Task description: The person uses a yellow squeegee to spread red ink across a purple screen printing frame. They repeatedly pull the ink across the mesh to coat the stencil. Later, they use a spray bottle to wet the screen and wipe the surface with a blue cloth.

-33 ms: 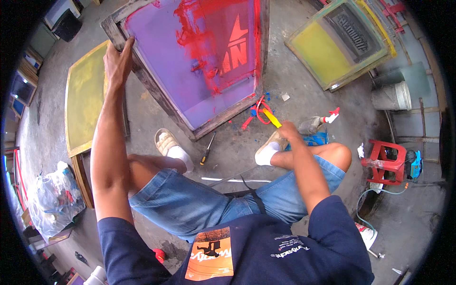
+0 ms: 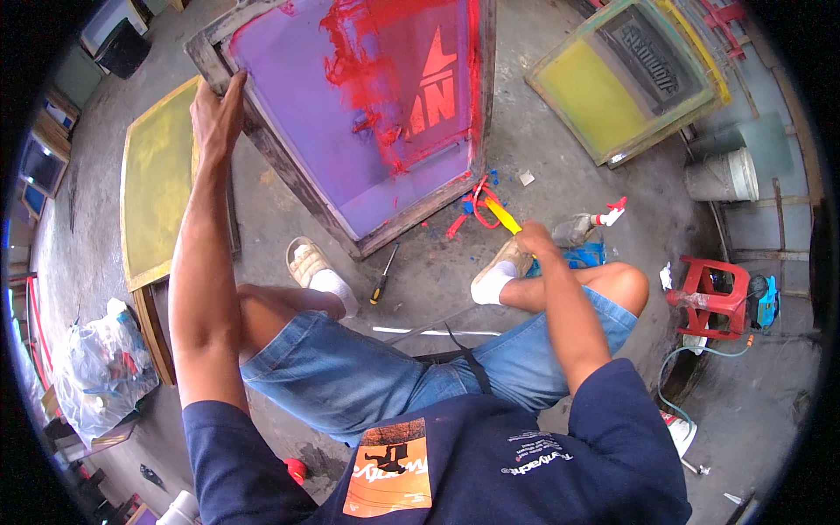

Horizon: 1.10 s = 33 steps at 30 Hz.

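Concrete floor (image 2: pixel 429 284), screwdriver (image 2: pixel 379 287) near purple screen (image 2: pixel 302 105)

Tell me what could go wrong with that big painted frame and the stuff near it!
The frame might tip or slip, since only the left hand grips its side.

The screwdriver lies on the floor between the slippers, so a foot could step on it.

The right hand holds a yellow handle near the frame's bottom corner, so it might bump it.

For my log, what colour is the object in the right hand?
The object shows yellow, best in the head view.
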### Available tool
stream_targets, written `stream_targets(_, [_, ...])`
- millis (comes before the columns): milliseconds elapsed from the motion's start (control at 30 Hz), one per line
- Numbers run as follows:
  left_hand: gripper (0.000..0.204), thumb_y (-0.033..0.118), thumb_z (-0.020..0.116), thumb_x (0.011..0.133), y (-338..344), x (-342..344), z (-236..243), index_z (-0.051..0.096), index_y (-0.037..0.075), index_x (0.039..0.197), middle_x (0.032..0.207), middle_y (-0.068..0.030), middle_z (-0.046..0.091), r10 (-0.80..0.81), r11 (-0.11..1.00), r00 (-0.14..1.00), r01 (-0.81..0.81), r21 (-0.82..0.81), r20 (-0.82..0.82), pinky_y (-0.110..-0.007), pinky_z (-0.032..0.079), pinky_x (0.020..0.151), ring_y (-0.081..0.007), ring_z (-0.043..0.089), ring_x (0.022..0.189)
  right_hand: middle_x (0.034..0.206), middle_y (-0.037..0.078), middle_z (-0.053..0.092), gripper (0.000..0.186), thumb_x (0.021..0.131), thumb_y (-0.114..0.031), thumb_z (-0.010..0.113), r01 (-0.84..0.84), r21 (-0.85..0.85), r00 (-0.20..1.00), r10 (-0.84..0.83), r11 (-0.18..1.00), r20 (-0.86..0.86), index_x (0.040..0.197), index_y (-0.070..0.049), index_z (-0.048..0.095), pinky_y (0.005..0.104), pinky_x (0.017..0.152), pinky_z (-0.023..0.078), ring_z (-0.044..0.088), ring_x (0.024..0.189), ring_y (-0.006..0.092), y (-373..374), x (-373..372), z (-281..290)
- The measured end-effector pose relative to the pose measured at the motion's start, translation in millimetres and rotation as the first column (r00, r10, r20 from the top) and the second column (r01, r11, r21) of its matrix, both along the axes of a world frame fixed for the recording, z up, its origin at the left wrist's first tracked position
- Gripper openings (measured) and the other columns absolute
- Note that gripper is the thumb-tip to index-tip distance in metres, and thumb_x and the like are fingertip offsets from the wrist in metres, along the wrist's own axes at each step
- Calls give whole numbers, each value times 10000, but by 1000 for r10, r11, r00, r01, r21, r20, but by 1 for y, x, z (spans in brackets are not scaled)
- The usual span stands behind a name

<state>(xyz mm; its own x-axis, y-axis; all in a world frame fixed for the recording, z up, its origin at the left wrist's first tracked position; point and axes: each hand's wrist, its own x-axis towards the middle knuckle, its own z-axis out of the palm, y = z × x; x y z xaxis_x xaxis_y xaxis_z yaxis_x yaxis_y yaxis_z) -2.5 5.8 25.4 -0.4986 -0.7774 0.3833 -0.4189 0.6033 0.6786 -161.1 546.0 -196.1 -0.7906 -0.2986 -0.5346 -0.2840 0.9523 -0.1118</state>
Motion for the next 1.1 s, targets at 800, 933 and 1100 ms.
stream_targets(800, [461,382,563,756,-38,21,-26,617,-69,833,758,-202,631,138,988,982,-127,90,-126,-409,460,700,-295,608,726,892,250,606,298,925,-270,460,254,-673,890,-441,695,-119,1029,-1,534,493,752,411,565,868,436,-119,94,-2])
stream_targets(933, [454,390,575,749,-48,24,-30,618,-53,838,768,-235,629,151,988,979,-147,39,-139,-424,462,710,-336,625,753,908,261,598,400,963,-329,356,291,-596,886,-445,748,-127,999,20,548,484,759,408,551,888,446,-128,79,-33])
stream_targets(1100, [433,374,578,747,-38,18,-26,609,-48,841,757,-246,622,193,981,970,-188,48,-147,-414,463,707,-338,626,742,902,284,585,425,968,-318,338,254,-674,859,-482,694,-173,1018,48,548,477,752,403,546,874,444,-134,74,-70])
